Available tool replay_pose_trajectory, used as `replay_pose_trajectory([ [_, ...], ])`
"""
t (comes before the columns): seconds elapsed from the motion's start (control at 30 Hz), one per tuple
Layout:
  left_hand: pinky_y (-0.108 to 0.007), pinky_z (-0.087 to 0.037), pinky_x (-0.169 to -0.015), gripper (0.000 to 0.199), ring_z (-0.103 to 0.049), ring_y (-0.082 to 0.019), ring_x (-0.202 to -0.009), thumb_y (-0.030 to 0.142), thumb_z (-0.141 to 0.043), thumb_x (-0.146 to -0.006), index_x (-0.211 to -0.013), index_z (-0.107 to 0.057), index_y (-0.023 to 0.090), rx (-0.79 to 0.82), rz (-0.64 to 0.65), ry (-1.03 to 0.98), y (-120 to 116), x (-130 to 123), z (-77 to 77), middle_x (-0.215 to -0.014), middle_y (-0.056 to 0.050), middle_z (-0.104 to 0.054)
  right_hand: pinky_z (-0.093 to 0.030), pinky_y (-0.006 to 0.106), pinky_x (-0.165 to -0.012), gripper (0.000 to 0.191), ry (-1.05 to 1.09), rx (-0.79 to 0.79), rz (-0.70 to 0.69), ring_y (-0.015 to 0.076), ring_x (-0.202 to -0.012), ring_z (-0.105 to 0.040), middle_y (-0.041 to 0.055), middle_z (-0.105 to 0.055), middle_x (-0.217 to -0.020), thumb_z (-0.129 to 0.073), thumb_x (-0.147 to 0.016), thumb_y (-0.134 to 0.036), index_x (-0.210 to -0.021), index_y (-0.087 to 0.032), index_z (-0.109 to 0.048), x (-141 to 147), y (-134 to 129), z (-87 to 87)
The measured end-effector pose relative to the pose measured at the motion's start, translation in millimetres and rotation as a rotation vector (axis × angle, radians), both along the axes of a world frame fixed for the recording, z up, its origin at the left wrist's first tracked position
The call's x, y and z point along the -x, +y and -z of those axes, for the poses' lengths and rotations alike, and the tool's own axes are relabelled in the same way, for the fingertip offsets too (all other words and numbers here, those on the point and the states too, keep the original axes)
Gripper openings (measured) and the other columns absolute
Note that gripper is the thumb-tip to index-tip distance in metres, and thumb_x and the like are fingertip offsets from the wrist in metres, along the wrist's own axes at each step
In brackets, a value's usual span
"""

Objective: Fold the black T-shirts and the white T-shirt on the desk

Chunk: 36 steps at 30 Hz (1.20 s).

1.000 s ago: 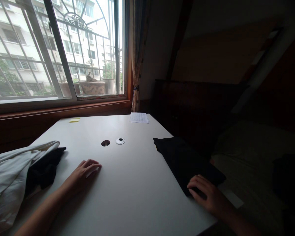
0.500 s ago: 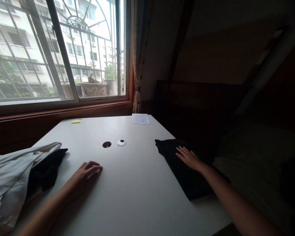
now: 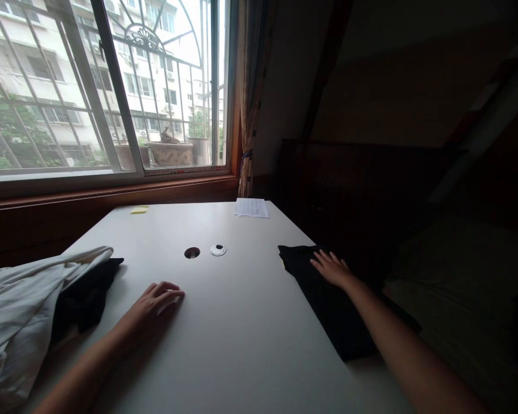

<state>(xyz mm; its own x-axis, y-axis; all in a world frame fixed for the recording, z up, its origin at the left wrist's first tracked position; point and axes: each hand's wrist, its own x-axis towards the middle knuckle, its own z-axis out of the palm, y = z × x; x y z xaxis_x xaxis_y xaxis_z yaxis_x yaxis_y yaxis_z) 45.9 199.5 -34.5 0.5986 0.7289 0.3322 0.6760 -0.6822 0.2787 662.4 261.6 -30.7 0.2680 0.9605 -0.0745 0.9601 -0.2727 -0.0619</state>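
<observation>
My right hand point(image 3: 331, 269) lies flat, fingers spread, on a folded black garment point(image 3: 328, 305) at the right edge of the white table point(image 3: 224, 333). A thin yellow bit shows at the garment's left edge; its exact kind I cannot tell. Left of the table's middle, my left hand point(image 3: 159, 299) rests on the bare top with fingers loosely curved and nothing seen in them. Further left is a heap of clothes: a light grey cloth point(image 3: 21, 310) draped over a black cloth point(image 3: 84, 302).
A round cable hole point(image 3: 192, 253) and its silver cover point(image 3: 218, 250) sit mid-table. Yellow sticky notes point(image 3: 139, 210) and printed papers point(image 3: 252, 208) lie at the far edge. Behind are a barred window point(image 3: 164, 103) and a tied curtain point(image 3: 248, 115). The right side is dark.
The whole view has shifted slightly, so things appear a little further right. My right hand stays on the black garment and has moved slightly toward its far edge; the left hand rests as before.
</observation>
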Motion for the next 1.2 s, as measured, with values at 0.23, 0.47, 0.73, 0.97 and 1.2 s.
replay_pose_trajectory([
  [0.23,-0.037,-0.055,-0.087,0.030,-0.061,-0.024,-0.104,0.031,-0.046,-0.102,-0.125,-0.065,0.031,-0.021,-0.003,-0.012,-0.1,0.1,-0.2,-0.124,-0.008,-0.064,-0.012,0.053,-0.122,0.077,0.022,-0.023,-0.056,0.0285,-0.153,-0.011,0.0063,-0.014,-0.167,-0.016,-0.099,-0.064,-0.160,-0.017,-0.022,48.4,30.3,-2.5],
  [0.47,-0.038,-0.055,-0.088,0.029,-0.061,-0.023,-0.104,0.031,-0.046,-0.103,-0.124,-0.066,0.031,-0.026,-0.024,-0.026,-2.0,-2.4,-2.2,-0.123,-0.008,-0.064,-0.012,0.053,-0.122,0.073,0.056,-0.032,-0.063,0.0290,-0.153,-0.012,0.0055,-0.014,-0.168,-0.017,-0.099,-0.062,-0.158,-0.019,-0.029,70.5,44.5,-0.3],
  [0.73,-0.037,-0.056,-0.088,0.029,-0.062,-0.023,-0.102,0.031,-0.047,-0.102,-0.123,-0.066,0.032,-0.026,-0.031,-0.034,-3.9,-4.5,-6.0,-0.122,-0.007,-0.064,-0.009,0.053,-0.123,0.072,0.076,-0.101,-0.126,0.0265,-0.154,-0.009,0.0059,-0.015,-0.167,-0.013,-0.101,-0.059,-0.158,-0.017,-0.027,78.1,35.6,-8.4],
  [0.97,-0.037,-0.056,-0.087,0.030,-0.062,-0.023,-0.104,0.032,-0.045,-0.103,-0.124,-0.066,0.031,-0.019,-0.020,-0.029,-4.2,-5.1,-8.3,-0.123,-0.008,-0.064,-0.009,0.047,-0.124,0.071,0.107,-0.072,-0.290,0.0240,-0.153,-0.015,0.0039,-0.025,-0.165,-0.026,-0.099,-0.064,-0.157,-0.022,-0.031,100.6,24.6,-4.2],
  [1.2,-0.037,-0.057,-0.087,0.031,-0.063,-0.024,-0.103,0.033,-0.044,-0.103,-0.124,-0.067,0.032,-0.025,-0.015,-0.035,-6.9,-5.9,-11.2,-0.122,-0.008,-0.065,-0.009,0.049,-0.123,0.070,0.063,-0.148,-0.069,0.0248,-0.154,-0.009,0.0084,-0.017,-0.167,-0.006,-0.102,-0.055,-0.159,-0.016,-0.023,58.2,28.7,-14.1],
])
